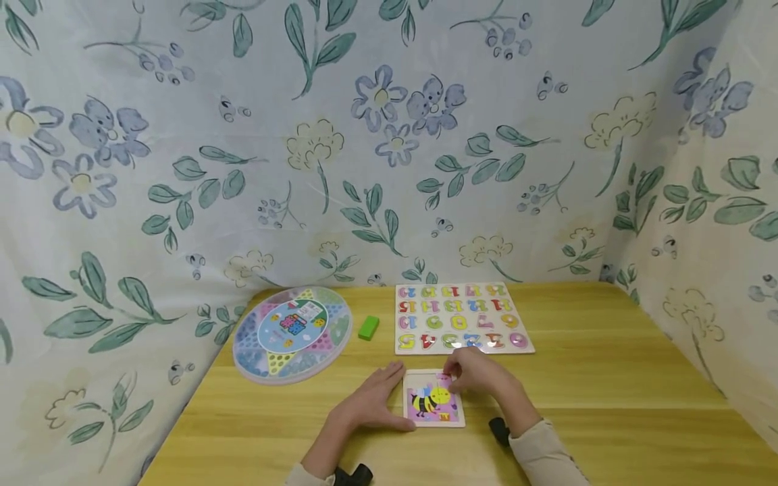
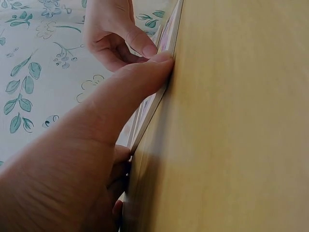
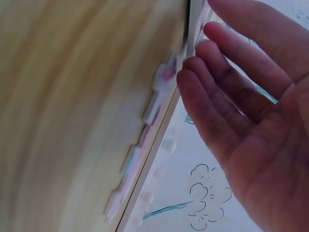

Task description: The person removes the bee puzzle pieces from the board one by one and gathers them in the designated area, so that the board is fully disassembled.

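A small square jigsaw puzzle (image 1: 433, 412) with a yellow bee on pink lies in its pale wooden frame near the table's middle. My left hand (image 1: 372, 399) rests along its left side, thumb at the lower left corner and fingertips by the upper left one. In the left wrist view the left thumb (image 2: 130, 79) lies against the frame's edge. My right hand (image 1: 483, 378) bends over the upper right corner, fingertips right at the puzzle, covering that corner. I cannot tell whether it pinches a piece. The right wrist view shows its fingers (image 3: 212, 108) close together, gently bent.
Behind the puzzle lies a white number board (image 1: 464, 346) with colourful numerals. A round game board (image 1: 292, 331) is at the back left, with a green block (image 1: 368, 327) between the two. Jagged-edged pink and blue pieces (image 3: 140, 140) show in the right wrist view. Floral cloth (image 1: 389, 202) borders the table.
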A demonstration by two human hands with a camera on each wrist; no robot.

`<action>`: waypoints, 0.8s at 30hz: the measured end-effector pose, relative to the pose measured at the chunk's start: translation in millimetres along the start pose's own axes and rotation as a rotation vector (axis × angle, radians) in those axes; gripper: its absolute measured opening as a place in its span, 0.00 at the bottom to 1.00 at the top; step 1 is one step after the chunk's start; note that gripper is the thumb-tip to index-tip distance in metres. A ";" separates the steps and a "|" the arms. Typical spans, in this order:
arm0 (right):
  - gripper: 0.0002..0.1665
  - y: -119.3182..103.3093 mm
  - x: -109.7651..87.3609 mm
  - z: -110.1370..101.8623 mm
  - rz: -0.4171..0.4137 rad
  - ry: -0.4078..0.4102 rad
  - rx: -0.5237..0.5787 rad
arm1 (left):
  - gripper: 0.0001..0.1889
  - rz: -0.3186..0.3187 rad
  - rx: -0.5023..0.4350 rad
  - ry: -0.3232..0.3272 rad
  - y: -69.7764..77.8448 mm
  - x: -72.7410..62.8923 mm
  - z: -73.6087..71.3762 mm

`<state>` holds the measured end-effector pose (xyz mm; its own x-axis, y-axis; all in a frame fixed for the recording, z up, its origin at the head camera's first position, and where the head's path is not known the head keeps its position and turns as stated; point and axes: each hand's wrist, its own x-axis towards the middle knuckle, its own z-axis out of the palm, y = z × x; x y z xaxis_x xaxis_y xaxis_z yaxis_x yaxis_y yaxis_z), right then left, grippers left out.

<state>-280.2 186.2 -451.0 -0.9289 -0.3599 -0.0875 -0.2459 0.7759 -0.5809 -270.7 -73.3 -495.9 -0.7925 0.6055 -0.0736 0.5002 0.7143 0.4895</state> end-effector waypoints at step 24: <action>0.12 5.8 7.7 0.6 0.001 0.005 0.041 | 0.59 -0.005 0.003 0.008 -1.3 0.9 3.5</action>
<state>-288.6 187.6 -455.5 -0.9303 -0.3569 -0.0843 -0.2337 0.7541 -0.6137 -270.8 -72.4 -499.6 -0.7973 0.5995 -0.0693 0.4976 0.7180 0.4866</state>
